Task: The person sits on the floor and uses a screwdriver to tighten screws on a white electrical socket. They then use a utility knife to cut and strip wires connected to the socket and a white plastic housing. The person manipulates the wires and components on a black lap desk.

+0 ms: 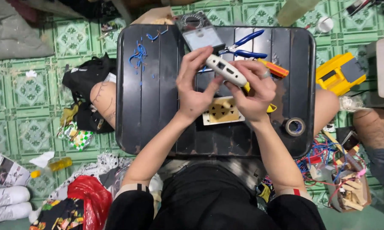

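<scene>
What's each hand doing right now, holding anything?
Left hand: closed around the near end of the white pen-shaped tool.
Right hand: gripping the same tool's far end, above the beige socket plate.

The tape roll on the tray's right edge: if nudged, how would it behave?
The tape roll lies flat on the black tray, so it would probably slide, not roll. It looks small and hollow, so likely light. It sits close to the tray's rim, so a push to the right might send it off.
</scene>
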